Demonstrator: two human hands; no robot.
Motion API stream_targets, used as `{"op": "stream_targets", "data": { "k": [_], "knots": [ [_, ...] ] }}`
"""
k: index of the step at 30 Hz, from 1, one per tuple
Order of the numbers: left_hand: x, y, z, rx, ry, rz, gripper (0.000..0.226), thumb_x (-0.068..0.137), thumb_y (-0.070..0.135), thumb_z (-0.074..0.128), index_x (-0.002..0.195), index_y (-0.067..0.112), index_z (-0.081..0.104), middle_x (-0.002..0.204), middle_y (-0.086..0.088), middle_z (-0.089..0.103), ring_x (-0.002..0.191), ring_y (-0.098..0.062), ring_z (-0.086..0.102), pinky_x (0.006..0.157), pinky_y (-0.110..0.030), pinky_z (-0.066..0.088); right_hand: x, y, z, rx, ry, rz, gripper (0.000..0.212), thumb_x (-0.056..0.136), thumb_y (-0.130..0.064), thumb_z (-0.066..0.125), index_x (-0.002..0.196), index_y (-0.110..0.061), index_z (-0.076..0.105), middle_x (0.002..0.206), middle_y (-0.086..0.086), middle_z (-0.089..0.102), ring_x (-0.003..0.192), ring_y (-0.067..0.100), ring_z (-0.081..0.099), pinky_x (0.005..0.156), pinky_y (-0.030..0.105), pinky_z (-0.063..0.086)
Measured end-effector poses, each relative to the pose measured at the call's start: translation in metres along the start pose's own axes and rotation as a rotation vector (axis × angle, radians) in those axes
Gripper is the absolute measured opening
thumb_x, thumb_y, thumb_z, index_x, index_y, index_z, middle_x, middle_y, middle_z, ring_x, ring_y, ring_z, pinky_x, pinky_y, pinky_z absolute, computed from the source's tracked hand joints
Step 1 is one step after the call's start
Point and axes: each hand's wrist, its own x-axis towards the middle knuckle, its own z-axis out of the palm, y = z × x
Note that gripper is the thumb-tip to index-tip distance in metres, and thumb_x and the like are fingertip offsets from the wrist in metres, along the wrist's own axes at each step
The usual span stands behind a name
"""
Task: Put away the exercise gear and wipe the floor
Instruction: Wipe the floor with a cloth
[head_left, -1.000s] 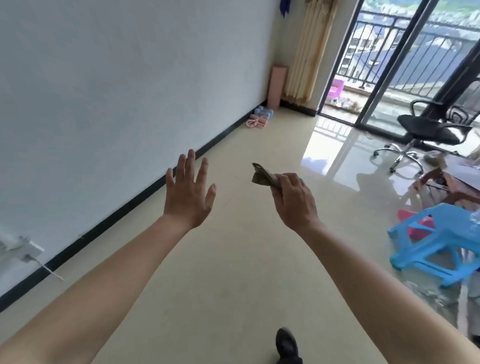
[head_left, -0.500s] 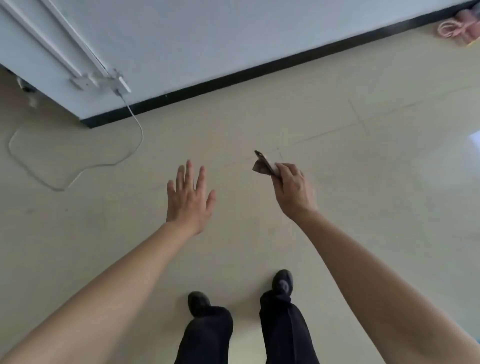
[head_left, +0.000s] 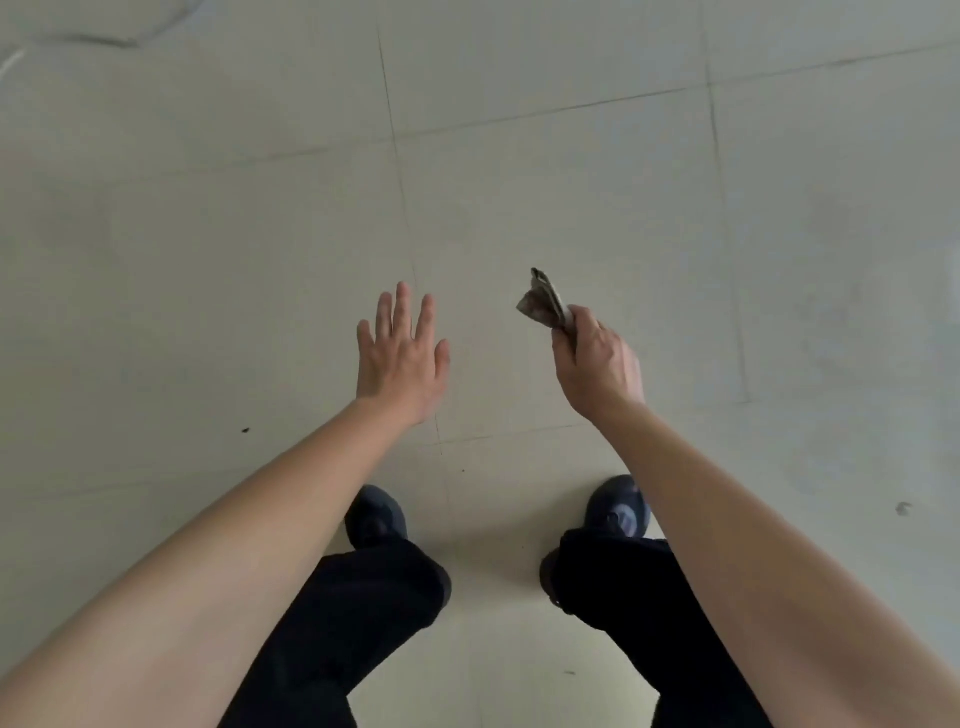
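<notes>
Your right hand (head_left: 597, 364), just right of the frame's centre, has its fingers curled round a crumpled grey-brown cloth (head_left: 544, 304), which sticks up out of your fist toward the top of the frame, held above the pale tiled floor (head_left: 571, 182). Your left hand (head_left: 402, 358), just left of centre, is spread flat with straight fingers and holds nothing. Below both hands, your dark shoes (head_left: 376, 519) stand apart on the tiles.
</notes>
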Motion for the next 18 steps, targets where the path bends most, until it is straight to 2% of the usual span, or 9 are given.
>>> {"op": "stream_targets", "data": {
  "k": [2, 8, 10, 12, 13, 15, 18],
  "knots": [
    [0.029, -0.013, 0.054, 0.0, -0.002, -0.009, 0.061, 0.104, 0.041, 0.018, 0.158, 0.018, 0.002, 0.165, -0.013, -0.008, 0.152, -0.033, 0.0, 0.12, -0.052, 0.012, 0.025, 0.011, 0.056, -0.019, -0.029, -0.017, 0.028, 0.104, -0.031, 0.04, 0.128, -0.02, 0.05, 0.107, 0.004, 0.067, 0.098, 0.032, 0.06, 0.068, 0.034, 0.033],
    [0.106, -0.045, 0.176, -0.057, 0.024, -0.084, 0.06, 0.104, 0.038, 0.022, 0.158, 0.016, 0.004, 0.165, -0.014, -0.006, 0.151, -0.034, 0.002, 0.119, -0.053, 0.015, 0.095, 0.035, 0.174, -0.122, -0.006, -0.142, 0.039, 0.104, -0.032, 0.039, 0.142, -0.023, 0.043, 0.12, 0.005, 0.066, 0.103, 0.033, 0.062, 0.07, 0.035, 0.037],
    [0.127, -0.055, 0.205, -0.058, 0.053, -0.111, 0.061, 0.104, 0.038, 0.022, 0.158, 0.016, 0.003, 0.165, -0.015, -0.008, 0.151, -0.034, 0.001, 0.119, -0.053, 0.013, 0.117, 0.04, 0.196, -0.129, 0.048, -0.158, 0.041, 0.103, -0.032, 0.04, 0.143, -0.023, 0.043, 0.129, 0.004, 0.064, 0.111, 0.031, 0.06, 0.075, 0.036, 0.042],
    [0.147, -0.063, 0.226, -0.053, 0.098, -0.132, 0.062, 0.104, 0.038, 0.023, 0.158, 0.015, 0.003, 0.164, -0.016, -0.008, 0.151, -0.035, 0.001, 0.119, -0.056, 0.011, 0.135, 0.044, 0.214, -0.122, 0.081, -0.208, 0.045, 0.102, -0.031, 0.043, 0.146, -0.022, 0.043, 0.145, 0.0, 0.053, 0.127, 0.027, 0.052, 0.088, 0.037, 0.045],
    [0.156, -0.067, 0.235, -0.059, 0.121, -0.142, 0.062, 0.103, 0.037, 0.024, 0.158, 0.015, 0.004, 0.164, -0.016, -0.007, 0.151, -0.035, 0.001, 0.119, -0.057, 0.01, 0.144, 0.046, 0.224, -0.127, 0.078, -0.253, 0.049, 0.101, -0.031, 0.045, 0.149, -0.021, 0.04, 0.154, 0.0, 0.044, 0.137, 0.024, 0.044, 0.099, 0.038, 0.043],
    [0.172, -0.073, 0.251, -0.077, 0.163, -0.158, 0.061, 0.103, 0.037, 0.025, 0.158, 0.015, 0.007, 0.165, -0.015, -0.005, 0.151, -0.035, 0.0, 0.118, -0.059, 0.008, 0.162, 0.049, 0.24, -0.179, 0.031, -0.339, 0.06, 0.1, -0.034, 0.046, 0.155, -0.018, 0.03, 0.164, 0.001, 0.025, 0.149, 0.022, 0.024, 0.116, 0.037, 0.028],
    [0.188, -0.086, 0.271, -0.104, 0.215, -0.161, 0.06, 0.104, 0.04, 0.02, 0.158, 0.018, 0.009, 0.166, -0.01, -0.002, 0.152, -0.031, 0.0, 0.118, -0.061, 0.007, 0.183, 0.053, 0.266, -0.336, -0.02, -0.408, 0.068, 0.101, -0.038, 0.042, 0.159, -0.014, 0.015, 0.167, 0.006, 0.008, 0.154, 0.025, 0.005, 0.123, 0.036, 0.008]
  ]
}}
